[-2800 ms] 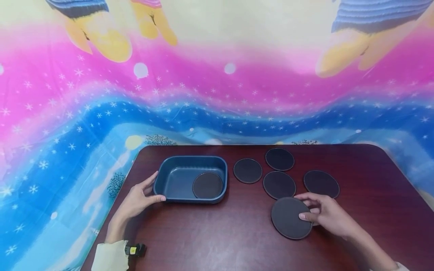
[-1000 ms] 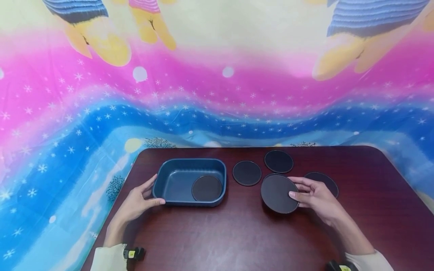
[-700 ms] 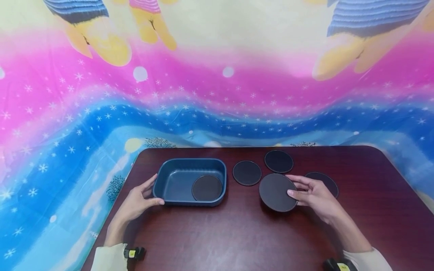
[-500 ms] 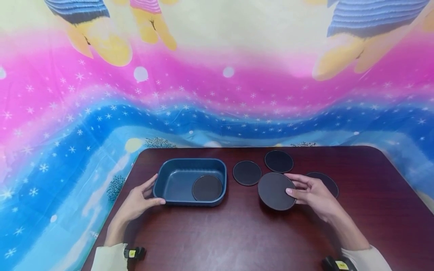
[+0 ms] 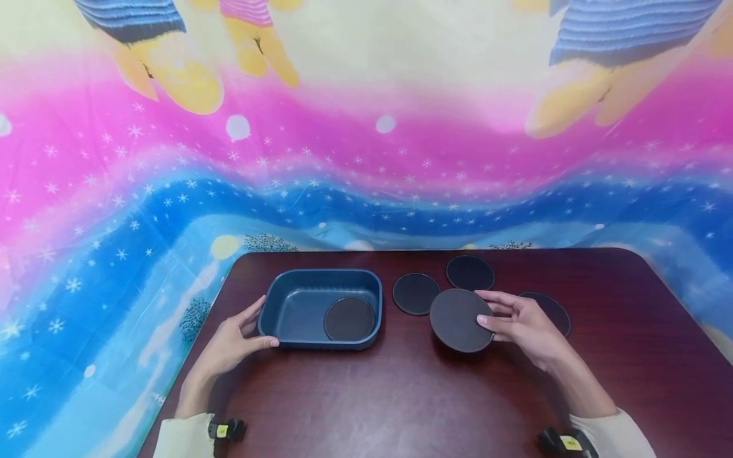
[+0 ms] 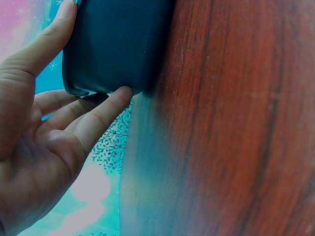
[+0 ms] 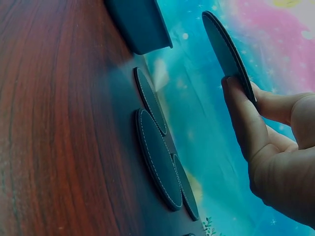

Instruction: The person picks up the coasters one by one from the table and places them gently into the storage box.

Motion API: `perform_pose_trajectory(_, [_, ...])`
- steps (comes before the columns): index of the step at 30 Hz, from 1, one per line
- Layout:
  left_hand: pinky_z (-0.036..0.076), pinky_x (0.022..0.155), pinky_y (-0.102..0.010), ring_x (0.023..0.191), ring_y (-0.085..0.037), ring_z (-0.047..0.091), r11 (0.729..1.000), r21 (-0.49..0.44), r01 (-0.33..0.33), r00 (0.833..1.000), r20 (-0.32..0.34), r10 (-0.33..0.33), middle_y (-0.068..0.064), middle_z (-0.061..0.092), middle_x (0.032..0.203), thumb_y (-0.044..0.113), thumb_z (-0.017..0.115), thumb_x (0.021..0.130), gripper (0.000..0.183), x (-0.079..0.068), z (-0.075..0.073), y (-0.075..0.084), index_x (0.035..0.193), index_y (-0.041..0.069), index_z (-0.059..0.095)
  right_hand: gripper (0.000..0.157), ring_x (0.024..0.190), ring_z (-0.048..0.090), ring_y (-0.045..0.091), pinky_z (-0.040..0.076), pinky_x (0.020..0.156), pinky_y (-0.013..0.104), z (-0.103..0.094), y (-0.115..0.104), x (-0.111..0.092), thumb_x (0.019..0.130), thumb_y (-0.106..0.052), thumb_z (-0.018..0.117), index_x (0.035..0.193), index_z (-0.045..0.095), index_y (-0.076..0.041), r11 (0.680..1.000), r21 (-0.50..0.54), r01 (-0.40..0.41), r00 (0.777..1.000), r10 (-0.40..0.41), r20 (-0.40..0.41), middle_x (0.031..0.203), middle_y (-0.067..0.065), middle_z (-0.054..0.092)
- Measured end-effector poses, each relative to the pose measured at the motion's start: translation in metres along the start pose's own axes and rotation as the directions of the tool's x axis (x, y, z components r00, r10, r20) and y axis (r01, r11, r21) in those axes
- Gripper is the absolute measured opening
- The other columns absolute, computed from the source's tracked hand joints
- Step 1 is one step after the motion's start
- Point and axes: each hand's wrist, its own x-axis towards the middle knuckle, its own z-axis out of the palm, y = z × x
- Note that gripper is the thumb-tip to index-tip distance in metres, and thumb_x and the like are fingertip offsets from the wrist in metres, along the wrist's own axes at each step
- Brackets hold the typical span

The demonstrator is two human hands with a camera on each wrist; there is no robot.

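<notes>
In the head view my left hand point(image 5: 229, 343) grips the front left corner of a dark blue rectangular container point(image 5: 317, 344), its thumb in front and fingers on the side. One round dark coaster point(image 5: 349, 319) lies inside, at the right. My right hand point(image 5: 529, 327) pinches another coaster point(image 5: 457, 321) by its right edge, above the table. In the right wrist view this held coaster point(image 7: 222, 46) is tilted and apart from the coasters below. A stitched coaster point(image 7: 158, 160) lies on the table there; the held one hides it in the head view.
More coasters lie flat on the brown table point(image 5: 395, 394): a left coaster point(image 5: 415, 294), a back coaster point(image 5: 469, 272) and a right coaster point(image 5: 552, 312), partly behind my right hand. A patterned cloth point(image 5: 366, 159) hangs behind the table.
My right hand has carried its coaster left and away from me, over the middle coaster, closer to the container. My left hand and the container have stayed put.
</notes>
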Motion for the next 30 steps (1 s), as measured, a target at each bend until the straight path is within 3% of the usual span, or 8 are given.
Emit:
perform_pose_trajectory(10, [0.063, 0.1, -0.048, 0.144, -0.047, 0.056, 1.0, -0.01, 0.022, 1.0, 0.003, -0.022, -0.026, 0.047, 0.165, 0.03, 0.087, 0.093, 0.1, 0.0, -0.001, 0.001, 0.171, 0.012, 0.028, 0.075, 0.102, 0.08, 0.014, 0.067, 0.085, 0.034, 0.002, -0.004, 0.003, 0.1, -0.019, 0.078, 0.163, 0.042, 0.0, 1.0, 0.008, 0.004, 1.0, -0.004, -0.001, 0.142, 0.021, 0.068])
perform_pose_trajectory(18, [0.063, 0.099, -0.047, 0.144, -0.047, 0.055, 0.999, -0.016, 0.042, 0.999, 0.011, -0.042, -0.026, 0.046, 0.166, 0.031, 0.086, 0.094, 0.099, 0.0, 0.0, 0.002, 0.172, 0.013, 0.028, 0.072, 0.102, 0.079, 0.011, 0.066, 0.085, 0.03, 0.006, -0.006, 0.005, 0.102, -0.02, 0.076, 0.163, 0.044, -0.003, 1.0, -0.012, 0.008, 1.0, -0.008, 0.006, 0.15, 0.032, 0.059])
perform_pose_trajectory(30, [0.064, 0.097, -0.043, 0.143, -0.046, 0.056, 0.999, -0.022, 0.043, 0.999, 0.006, -0.043, -0.026, 0.047, 0.165, 0.029, 0.087, 0.093, 0.099, -0.001, 0.0, 0.005, 0.171, 0.011, 0.029, 0.07, 0.102, 0.078, 0.009, 0.065, 0.087, 0.028, 0.016, -0.013, 0.015, 0.101, -0.02, 0.077, 0.162, 0.046, -0.003, 1.0, -0.011, 0.016, 1.0, -0.016, 0.016, 0.15, 0.033, 0.059])
